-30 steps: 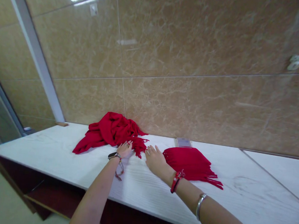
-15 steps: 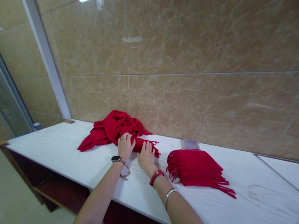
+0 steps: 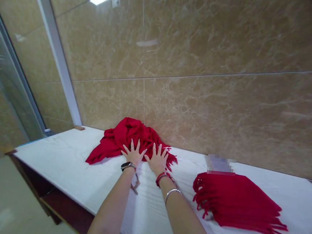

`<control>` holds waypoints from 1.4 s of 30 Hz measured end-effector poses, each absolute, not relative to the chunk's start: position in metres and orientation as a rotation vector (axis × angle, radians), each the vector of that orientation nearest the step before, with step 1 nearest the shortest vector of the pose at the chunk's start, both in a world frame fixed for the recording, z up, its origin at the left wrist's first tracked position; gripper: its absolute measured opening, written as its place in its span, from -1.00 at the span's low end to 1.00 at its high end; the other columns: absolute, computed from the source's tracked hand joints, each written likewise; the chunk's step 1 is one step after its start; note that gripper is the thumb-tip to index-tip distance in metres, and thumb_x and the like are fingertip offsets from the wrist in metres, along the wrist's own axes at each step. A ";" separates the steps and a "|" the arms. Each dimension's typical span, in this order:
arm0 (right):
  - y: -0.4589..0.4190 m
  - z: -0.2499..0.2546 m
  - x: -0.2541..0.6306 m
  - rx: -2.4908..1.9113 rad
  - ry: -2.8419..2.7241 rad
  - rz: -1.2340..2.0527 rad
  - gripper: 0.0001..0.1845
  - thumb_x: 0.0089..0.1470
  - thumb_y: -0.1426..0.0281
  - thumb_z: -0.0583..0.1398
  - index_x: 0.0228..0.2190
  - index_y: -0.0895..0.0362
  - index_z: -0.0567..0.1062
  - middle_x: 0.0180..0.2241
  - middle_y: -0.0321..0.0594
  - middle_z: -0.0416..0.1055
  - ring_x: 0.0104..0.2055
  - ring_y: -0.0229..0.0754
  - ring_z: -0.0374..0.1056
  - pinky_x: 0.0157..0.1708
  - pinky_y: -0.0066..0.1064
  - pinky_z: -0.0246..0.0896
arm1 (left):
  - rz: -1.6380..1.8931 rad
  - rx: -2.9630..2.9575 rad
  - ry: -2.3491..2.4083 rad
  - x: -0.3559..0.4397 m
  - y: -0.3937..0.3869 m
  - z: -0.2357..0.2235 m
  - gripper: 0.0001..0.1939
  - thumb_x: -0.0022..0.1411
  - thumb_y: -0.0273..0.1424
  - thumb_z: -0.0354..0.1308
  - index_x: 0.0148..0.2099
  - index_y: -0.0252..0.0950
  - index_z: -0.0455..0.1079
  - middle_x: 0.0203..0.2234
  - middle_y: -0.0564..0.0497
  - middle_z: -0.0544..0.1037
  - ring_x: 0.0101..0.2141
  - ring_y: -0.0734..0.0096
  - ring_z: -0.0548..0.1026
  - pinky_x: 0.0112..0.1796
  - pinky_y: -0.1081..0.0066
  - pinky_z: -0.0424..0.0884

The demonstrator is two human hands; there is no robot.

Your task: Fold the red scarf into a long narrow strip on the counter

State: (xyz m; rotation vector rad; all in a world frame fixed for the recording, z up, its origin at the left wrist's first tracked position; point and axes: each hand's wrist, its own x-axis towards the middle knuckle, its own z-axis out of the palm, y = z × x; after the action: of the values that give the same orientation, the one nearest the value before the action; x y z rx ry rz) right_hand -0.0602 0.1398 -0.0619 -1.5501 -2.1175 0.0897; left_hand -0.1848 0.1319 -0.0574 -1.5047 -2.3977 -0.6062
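A crumpled red scarf [image 3: 116, 139] with a fringed end lies in a heap against the wall on the white table [image 3: 68, 153]. My left hand [image 3: 133, 154] rests flat on its near edge, fingers spread, a dark watch on the wrist. Beside it my right hand [image 3: 157, 159] also lies flat with fingers apart on the scarf's fringe, a red bracelet and a silver bangle on that arm. Neither hand grips the cloth.
A second red fringed scarf [image 3: 235, 204], folded flat, lies on the table to the right. A small blurred object [image 3: 220, 164] sits behind it by the tan marble wall [image 3: 201, 99]. A glass partition with a metal frame [image 3: 55, 53] stands at the left.
Both hands have slid forward onto the crumpled scarf and spread flat on it. The camera has moved closer and turned left, so the folded scarf sits further right.
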 end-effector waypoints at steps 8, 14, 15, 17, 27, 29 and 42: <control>0.193 -0.062 -0.082 -1.441 -2.097 0.110 -0.18 0.06 -0.08 -0.14 0.23 0.04 -0.22 0.28 -0.05 -0.42 0.25 0.24 -0.41 0.09 0.08 -0.24 | -0.562 -1.495 -2.411 -0.202 0.168 -0.058 -0.28 0.15 0.03 -0.12 0.29 -0.10 -0.12 0.28 -0.02 -0.30 0.17 -0.38 -0.21 0.04 -0.27 -0.21; 0.217 -0.063 -0.092 -1.405 -2.077 0.127 -0.17 0.06 -0.03 -0.07 0.23 0.06 -0.25 0.28 -0.03 -0.40 0.26 0.17 -0.42 0.10 0.05 -0.24 | -0.559 -1.428 -2.432 -0.208 0.186 -0.062 -0.27 0.12 -0.03 -0.04 0.29 -0.07 -0.13 0.28 0.05 -0.35 0.17 -0.36 -0.20 0.08 -0.20 -0.25; 0.219 -0.064 -0.093 -1.395 -2.072 0.138 -0.16 0.06 -0.03 -0.07 0.23 0.06 -0.25 0.28 -0.02 -0.38 0.26 0.16 -0.41 0.10 0.05 -0.23 | -0.562 -1.426 -2.434 -0.209 0.187 -0.062 -0.27 0.12 -0.03 -0.04 0.29 -0.07 -0.13 0.28 0.06 -0.35 0.17 -0.36 -0.21 0.08 -0.20 -0.26; 0.220 -0.064 -0.093 -1.374 -2.055 0.153 -0.15 0.06 -0.03 -0.07 0.23 0.07 -0.28 0.27 0.00 -0.37 0.26 0.15 -0.41 0.09 0.06 -0.22 | -0.571 -1.424 -2.438 -0.209 0.187 -0.062 -0.26 0.11 -0.02 -0.04 0.29 -0.07 -0.14 0.28 0.07 -0.36 0.17 -0.36 -0.22 0.08 -0.20 -0.26; 0.202 -0.064 -0.087 -1.271 -2.014 0.026 -0.19 0.07 0.07 -0.03 0.22 0.19 -0.17 0.26 0.03 -0.30 0.27 0.07 -0.44 0.12 0.08 -0.35 | -0.607 -1.429 -2.401 -0.197 0.169 -0.061 -0.29 0.15 -0.01 -0.08 0.29 -0.10 -0.12 0.28 0.00 -0.30 0.17 -0.37 -0.25 0.05 -0.24 -0.24; 0.196 -0.064 -0.084 -1.256 -2.003 0.024 -0.21 0.08 0.10 -0.05 0.22 0.23 -0.17 0.26 0.02 -0.28 0.27 0.06 -0.45 0.12 0.08 -0.35 | -0.624 -1.425 -2.397 -0.193 0.164 -0.062 -0.29 0.16 0.00 -0.09 0.29 -0.10 -0.13 0.28 -0.02 -0.28 0.17 -0.37 -0.25 0.04 -0.26 -0.23; 0.129 -0.062 -0.045 -1.239 -1.878 -0.015 -0.29 0.09 0.21 -0.05 0.19 0.29 -0.05 0.23 0.02 -0.10 0.27 0.00 -0.38 0.15 0.02 -0.42 | -0.727 -1.383 -2.338 -0.157 0.093 -0.062 -0.23 0.12 0.10 -0.13 0.29 0.03 -0.29 0.28 0.02 -0.40 0.17 -0.40 -0.33 -0.12 -0.42 -0.03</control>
State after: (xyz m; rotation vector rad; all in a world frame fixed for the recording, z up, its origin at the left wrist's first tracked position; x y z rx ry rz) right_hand -0.0453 0.1288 -0.0622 -1.2394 -1.8784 -0.0151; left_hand -0.1572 0.0929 -0.0618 -1.3827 -2.3378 -0.7273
